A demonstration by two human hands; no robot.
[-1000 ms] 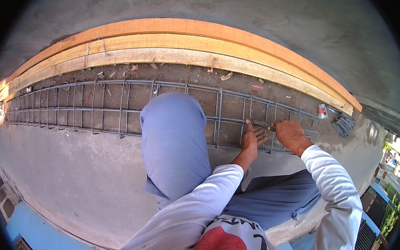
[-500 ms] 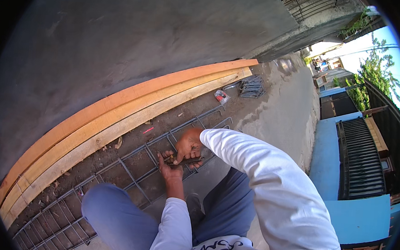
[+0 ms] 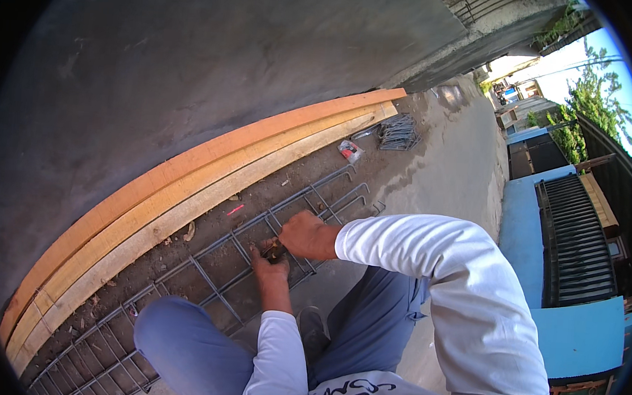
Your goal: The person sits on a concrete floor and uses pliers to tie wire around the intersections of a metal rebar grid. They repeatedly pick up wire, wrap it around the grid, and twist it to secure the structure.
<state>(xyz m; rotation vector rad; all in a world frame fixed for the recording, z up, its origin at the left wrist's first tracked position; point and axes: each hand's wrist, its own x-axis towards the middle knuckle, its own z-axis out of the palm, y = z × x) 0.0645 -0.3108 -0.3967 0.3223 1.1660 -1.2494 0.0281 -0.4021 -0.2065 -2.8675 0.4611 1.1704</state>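
Observation:
A long cage of steel rebar (image 3: 217, 291) with square ties lies before me, and both my hands are over it. My left hand (image 3: 271, 266) has its palm turned up and its fingers curled around a small dark object (image 3: 274, 250), partly covered by the fingers, whose kind I cannot make out. Just above and to the right, my right hand (image 3: 308, 235) is closed, knuckles up, against the left fingertips. Whatever it grips is hidden beneath it.
Long wooden boards (image 3: 209, 163) lie along the grey wall (image 3: 194, 52) beyond the cage. A pile of bent steel stirrups (image 3: 399, 132) and a small plastic packet (image 3: 350, 152) are on the ground past its far end. My bent knee (image 3: 188, 334) is close to the cage.
My right hand has turned over and its extended finger has curled in. The long dark piece that stuck out beneath it is no longer visible. My left hand stays about in place.

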